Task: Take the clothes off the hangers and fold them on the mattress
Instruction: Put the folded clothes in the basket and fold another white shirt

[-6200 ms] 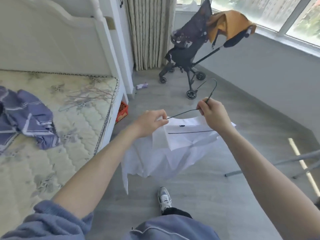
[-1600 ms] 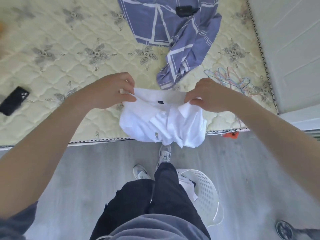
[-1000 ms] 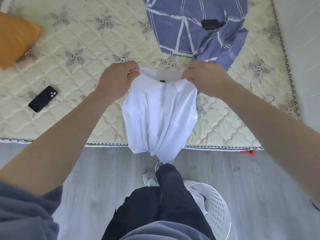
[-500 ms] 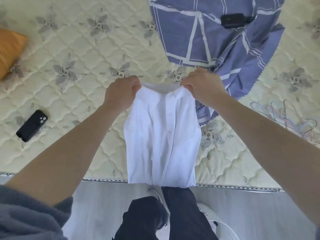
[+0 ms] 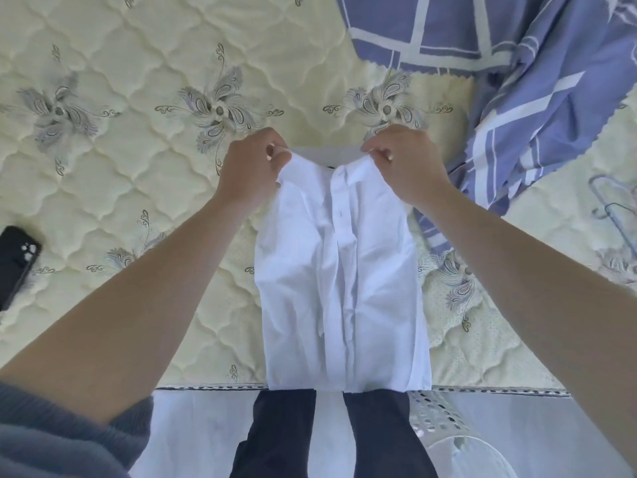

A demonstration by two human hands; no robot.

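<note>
Over mattress [image 5: 138,160], pinched white shirt [image 5: 341,288], basket [image 5: 435,414] on floor [image 5: 537,429]

Left of your left hand [image 5: 250,170], the cream quilted mattress [image 5: 138,150] lies open as far as the flat black phone [image 5: 15,267] at the edge of view. Beyond the collar of the white button-up shirt [image 5: 341,288] there is open quilting too. Your right hand [image 5: 405,167] has less room: the rumpled blue cloth with white stripes [image 5: 534,98] reaches the shirt's right edge, with thin wire hangers [image 5: 610,208] past it. A white perforated plastic basket [image 5: 444,426] stands on the floor by your right leg.
</note>
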